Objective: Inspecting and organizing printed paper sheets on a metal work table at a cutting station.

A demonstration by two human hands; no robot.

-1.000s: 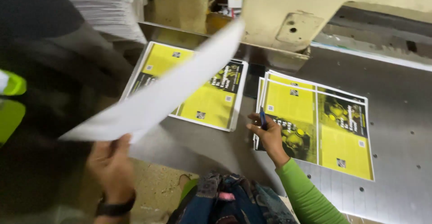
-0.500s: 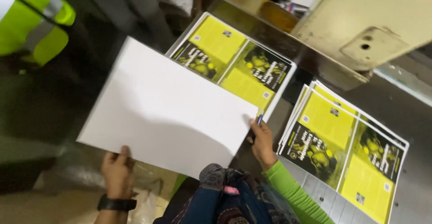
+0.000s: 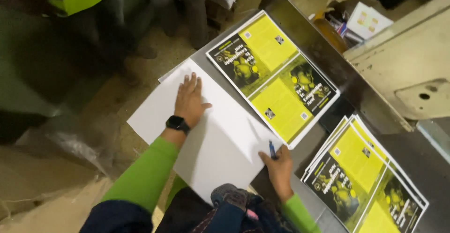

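White sheet (image 3: 215, 134), large and blank, now lies flat at the near left corner of the grey metal tabletop (image 3: 328, 69), its left part overhanging the edge above the floor (image 3: 140, 64). Half a second ago it was held up in the air, tilted, gripped at its lower edge by the left hand and touched at its right edge by the right; a second ago it was lifted edge-on in front of the printed stacks. The left hand (image 3: 189, 99) has left the sheet's corner and now rests palm down on the sheet's upper left part, fingers spread and flat, a black wristwatch (image 3: 177, 122) on the wrist above a bright green sleeve (image 3: 145, 177). The right hand (image 3: 278, 167) sits at the sheet's right edge, its fingers curled around a blue pen (image 3: 272, 149) that points up and away, as it did in both earlier views.

Just right of the sheet, touching its far right edge, lies a stack of yellow and black printed covers (image 3: 274, 76), set at a slant toward the far edge of the tabletop. Farther right, near the tabletop's near right side, a second, fanned stack of printed covers (image 3: 363, 177) lies apart from the first. A beige machine housing (image 3: 403, 59) stands over the far right.
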